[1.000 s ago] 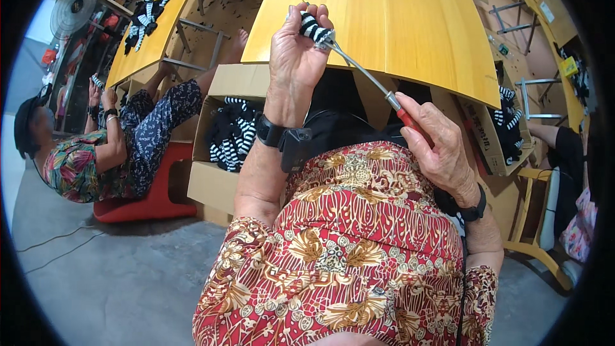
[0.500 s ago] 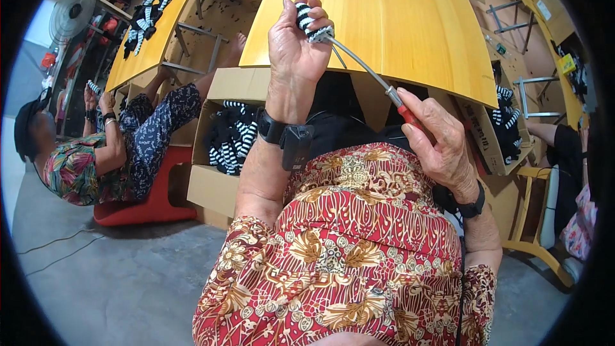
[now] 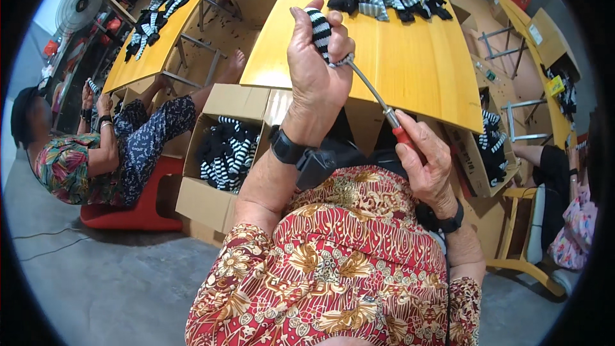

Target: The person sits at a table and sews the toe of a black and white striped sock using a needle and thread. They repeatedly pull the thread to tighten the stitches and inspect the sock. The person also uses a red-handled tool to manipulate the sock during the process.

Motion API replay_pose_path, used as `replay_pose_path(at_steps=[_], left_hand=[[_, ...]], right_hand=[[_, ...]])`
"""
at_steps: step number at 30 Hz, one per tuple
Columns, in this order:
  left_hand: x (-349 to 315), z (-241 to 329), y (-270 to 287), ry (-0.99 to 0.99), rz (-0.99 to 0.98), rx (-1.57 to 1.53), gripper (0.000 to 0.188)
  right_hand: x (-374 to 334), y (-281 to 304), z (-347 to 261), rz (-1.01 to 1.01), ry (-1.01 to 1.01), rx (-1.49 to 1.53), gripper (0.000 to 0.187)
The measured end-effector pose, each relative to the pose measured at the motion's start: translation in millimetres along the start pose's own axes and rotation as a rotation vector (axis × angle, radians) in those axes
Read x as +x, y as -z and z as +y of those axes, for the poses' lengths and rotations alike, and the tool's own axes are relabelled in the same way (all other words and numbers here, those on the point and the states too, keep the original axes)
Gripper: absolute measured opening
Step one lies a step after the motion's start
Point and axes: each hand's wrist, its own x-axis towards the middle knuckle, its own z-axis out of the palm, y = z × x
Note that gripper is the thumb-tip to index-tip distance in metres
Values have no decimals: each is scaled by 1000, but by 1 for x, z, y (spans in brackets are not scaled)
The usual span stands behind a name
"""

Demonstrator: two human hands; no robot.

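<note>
The right hand [image 3: 428,160] wraps a red-handled rod [image 3: 373,92], whose long axis slants far and left to the near end of a striped knit piece [image 3: 319,31]. Farther, the left hand [image 3: 316,69] curls around that piece, above the bench [image 3: 410,67].

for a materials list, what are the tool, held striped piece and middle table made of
Tool: shiny grey shaft, likely metal; smooth red handle, perhaps plastic. Striped piece: matte, bumpy, apparently knitted, fibre unclear. Middle table: glossy, grained, wood or laminate.
</note>
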Motion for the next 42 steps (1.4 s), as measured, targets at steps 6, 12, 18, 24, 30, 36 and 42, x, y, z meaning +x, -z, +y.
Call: replay_pose_path(at_steps=[6, 12, 18, 24, 30, 36, 42], left_hand=[[-5, -5, -32, -26, -104, 67, 41], [-18, -15, -49, -7, -126, 208, 48], [-22, -24, -53, 84, -138, 265, 53], [-27, -33, -51, 112, -152, 315, 53], [-26, -21, -33, 92, -95, 349, 54], [-5, 14, -16, -7, 32, 121, 42], [17, 20, -14, -12, -48, -214, 37]], right_hand=[[0, 3, -9, 67, 54, 7, 41], [0, 1, -17, 116, 39, 21, 42], [6, 1, -27, 148, -9, -3, 42], [21, -9, -22, 218, 40, -43, 40], [27, -12, -10, 160, 226, -260, 48], [15, -1, 0, 40, 278, -425, 51], [4, -5, -4, 81, 228, -256, 47]])
